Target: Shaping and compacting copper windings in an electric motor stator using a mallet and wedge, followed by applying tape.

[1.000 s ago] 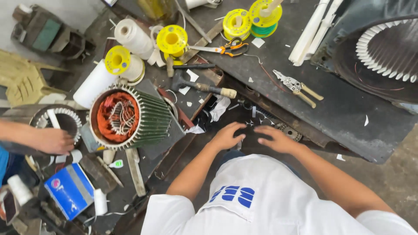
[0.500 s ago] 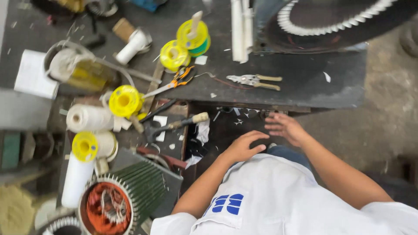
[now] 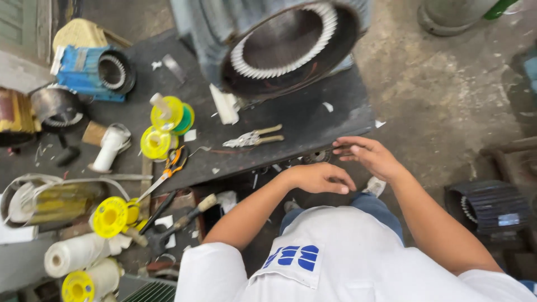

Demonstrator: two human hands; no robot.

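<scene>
My left hand (image 3: 320,177) hovers palm down just below the front edge of the dark workbench (image 3: 313,120), fingers loosely curled with nothing visible in it. My right hand (image 3: 366,154) reaches to that same edge, fingers spread, touching or almost touching the bench rim near a small round metal part (image 3: 319,156). Pliers (image 3: 254,137) lie on the bench a little beyond my hands. A large motor stator (image 3: 285,47) with white slot liners stands at the back of the bench.
Yellow spools (image 3: 168,114) (image 3: 109,216), orange-handled scissors (image 3: 165,173), a hammer (image 3: 182,221), white thread rolls (image 3: 72,254) and a blue motor housing (image 3: 92,72) crowd the left. A dark finned motor part (image 3: 489,207) sits on the concrete floor at right.
The view has swung right and up, so the bench and large stator fill the middle. My right hand has reached out to the bench edge; my left stays curled near it.
</scene>
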